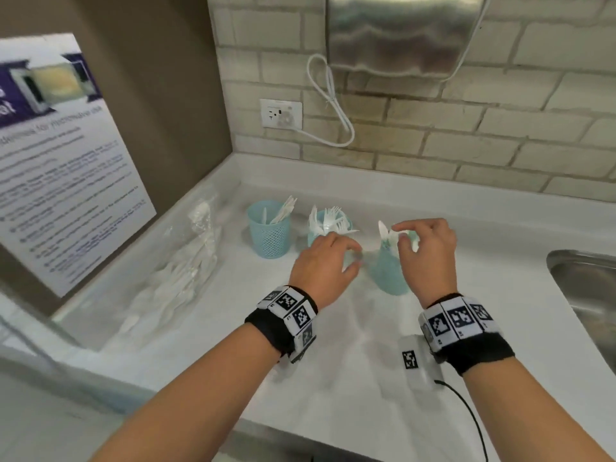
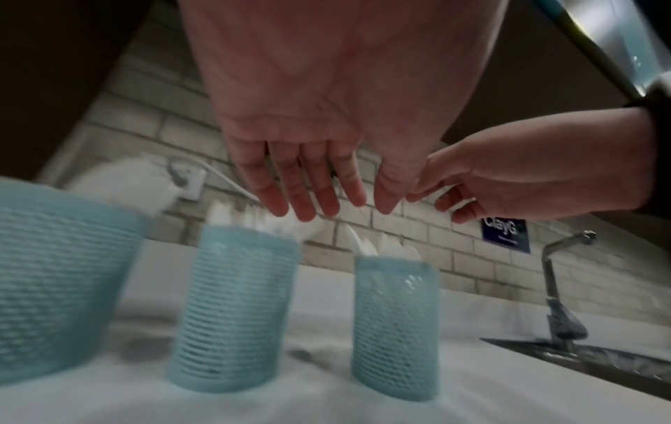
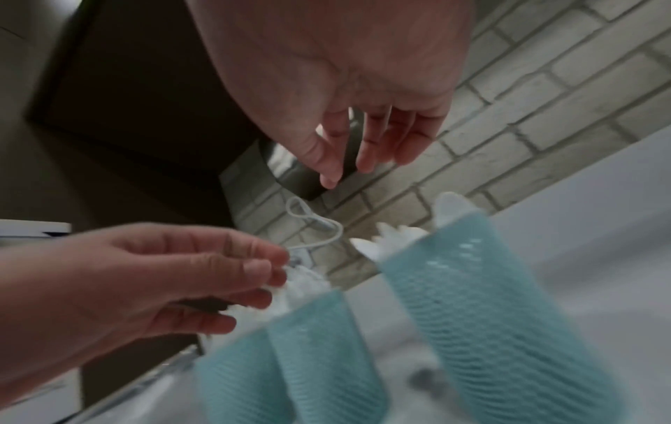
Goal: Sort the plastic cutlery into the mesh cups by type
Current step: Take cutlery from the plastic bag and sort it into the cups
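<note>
Three light-blue mesh cups stand in a row on the white counter (image 1: pixel 333 361). The left cup (image 1: pixel 268 230) holds a few white pieces, the middle cup (image 1: pixel 328 225) a bunch of white forks (image 1: pixel 333 216), and the right cup (image 1: pixel 388 271) white pieces with rounded ends (image 1: pixel 384 230). My left hand (image 1: pixel 355 256) hovers in front of the middle cup with its fingers (image 2: pixel 319 198) straight and empty. Over the right cup's rim hangs my right hand (image 1: pixel 398 235), its fingers (image 3: pixel 366 155) relaxed and holding nothing.
A clear plastic bag of white cutlery (image 1: pixel 186 268) lies at the counter's left side. A steel sink (image 1: pixel 586 295) with a faucet (image 2: pixel 555 287) is at the right. On the brick wall hang an outlet (image 1: pixel 281 113), a looped cord and a steel dispenser (image 1: pixel 400 31).
</note>
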### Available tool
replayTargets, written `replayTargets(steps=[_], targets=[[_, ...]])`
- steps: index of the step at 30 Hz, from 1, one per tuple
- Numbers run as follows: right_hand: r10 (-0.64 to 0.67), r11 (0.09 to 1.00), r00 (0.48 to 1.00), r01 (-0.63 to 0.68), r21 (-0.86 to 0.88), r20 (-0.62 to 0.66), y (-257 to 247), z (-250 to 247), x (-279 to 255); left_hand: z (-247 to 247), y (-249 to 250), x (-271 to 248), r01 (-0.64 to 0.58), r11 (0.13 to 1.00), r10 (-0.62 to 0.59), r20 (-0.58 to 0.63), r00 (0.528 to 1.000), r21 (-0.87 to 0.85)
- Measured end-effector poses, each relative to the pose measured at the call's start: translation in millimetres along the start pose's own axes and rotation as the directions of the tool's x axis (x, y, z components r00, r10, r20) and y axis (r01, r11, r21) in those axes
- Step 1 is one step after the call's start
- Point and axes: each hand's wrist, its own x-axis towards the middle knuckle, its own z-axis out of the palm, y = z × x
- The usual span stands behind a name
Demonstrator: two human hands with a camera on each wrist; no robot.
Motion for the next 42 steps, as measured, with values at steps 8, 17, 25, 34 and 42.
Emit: replayTargets(steps=[8,17,25,34,42], targets=[[-0.161,0.944,0.901,0.021,0.328,0.404,-109,79,-50,-112,-103,-78,0.318,0.922,-0.275,-0.204,0.939,0.22],[-0.321,0.943,0.623,0.145,0.298,0.713,-188,166,-104,-158,-175,-167,0.614,0.706,-0.553,-0.266,0.789,0.353],[-0.54,0.825,0.482,0.463,0.324,0.69,-260,178,-88,-195,-158,-181,0.413,0.859,-0.272,-0.415,0.868,0.303],[-0.401,0.91,0.705,0.381,0.165,0.585,-191,149,-93,-223,-151,-172,0.398,0.89,-0.229,-0.537,0.812,0.222],[-0.202,0.979,0.933,0.19,0.071,0.298,-128,74,-73,-182,-134,-121,0.288,0.957,-0.245,-0.444,0.862,0.032]])
